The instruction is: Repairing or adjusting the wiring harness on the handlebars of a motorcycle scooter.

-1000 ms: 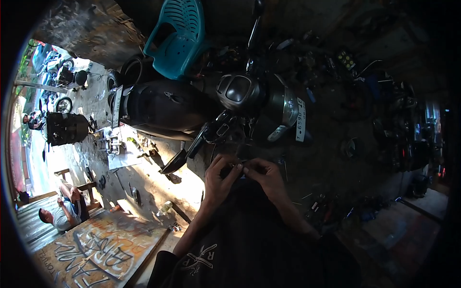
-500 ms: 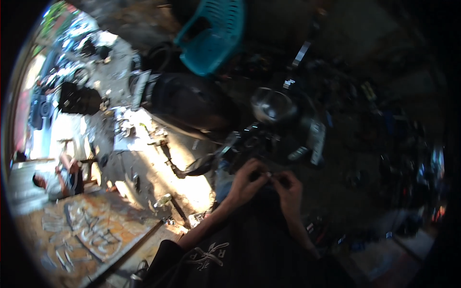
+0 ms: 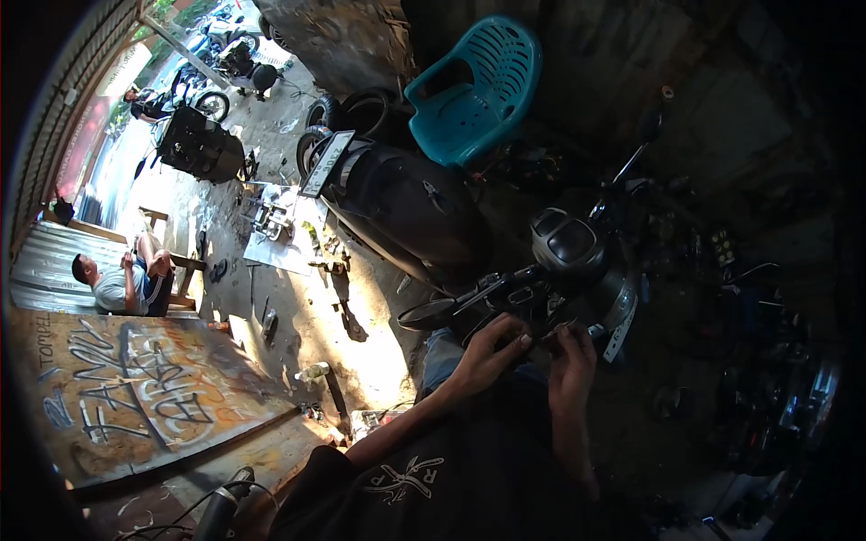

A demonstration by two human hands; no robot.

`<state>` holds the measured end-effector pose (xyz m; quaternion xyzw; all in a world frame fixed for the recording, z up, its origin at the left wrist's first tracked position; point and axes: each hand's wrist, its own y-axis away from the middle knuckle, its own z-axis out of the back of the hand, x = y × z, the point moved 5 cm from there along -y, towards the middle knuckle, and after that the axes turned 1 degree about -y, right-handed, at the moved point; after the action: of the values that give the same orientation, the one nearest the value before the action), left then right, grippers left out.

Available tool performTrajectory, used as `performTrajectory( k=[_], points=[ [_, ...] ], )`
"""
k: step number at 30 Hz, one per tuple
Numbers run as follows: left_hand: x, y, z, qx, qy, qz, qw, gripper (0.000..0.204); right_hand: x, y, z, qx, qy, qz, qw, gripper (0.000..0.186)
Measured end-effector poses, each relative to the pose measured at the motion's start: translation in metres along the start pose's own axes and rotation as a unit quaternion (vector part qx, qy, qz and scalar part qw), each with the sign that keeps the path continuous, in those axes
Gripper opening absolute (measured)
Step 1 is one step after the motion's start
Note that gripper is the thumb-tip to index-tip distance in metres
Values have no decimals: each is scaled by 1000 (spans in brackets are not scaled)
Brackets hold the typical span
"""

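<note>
Close together in front of my dark shirt, both my hands are raised with their fingers curled. My left hand has thumb and fingers drawn together in a pinch. Beside it, my right hand pinches too, its fingertips pointing up. Something thin and dark may run between the fingertips, but it is too small and shaded to make out. Just beyond the hands stands a dark motor scooter with a rounded headlight unit. Its oval mirror is left of my left hand.
A teal plastic chair stands behind the scooter. At left lies a wooden board with painted scrawls, near a seated person. Metal parts rest on a light sheet. A corded black tool is at lower left.
The view has shifted and sharpened, so the scooter and chair appear farther right. My hands sit a little lower and to the right in the picture, fingers still pinched.
</note>
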<state>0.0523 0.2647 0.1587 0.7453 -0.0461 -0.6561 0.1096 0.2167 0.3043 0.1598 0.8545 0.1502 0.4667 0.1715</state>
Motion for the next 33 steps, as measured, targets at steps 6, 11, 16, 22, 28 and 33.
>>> performTrajectory(
  k=[6, 11, 16, 22, 28, 33],
  points=[
    [-13, 2, -10, 14, -15, -87, 996, 22, 13, 9, -11, 32, 216, 60, 974, 12],
    [-1, -2, -9, 4, -7, -8, 1000, 21, 20, 11, -6, 62, 295, 99, 948, 13],
    [2, -2, -7, -11, -49, -25, 998, 20, 18, 7, -2, 72, 307, 85, 945, 10],
    [-27, 0, -14, -26, -182, -123, 975, 17, 16, 0, 4, 69, 341, 119, 930, 9],
    [-20, 5, -29, 76, -204, -131, 967, 16, 22, -2, 2, 23, 272, 150, 950, 13],
    [-3, 10, -44, 170, -207, -129, 955, 19, 41, -4, 4, -44, 228, 198, 952, 16]
  ],
)
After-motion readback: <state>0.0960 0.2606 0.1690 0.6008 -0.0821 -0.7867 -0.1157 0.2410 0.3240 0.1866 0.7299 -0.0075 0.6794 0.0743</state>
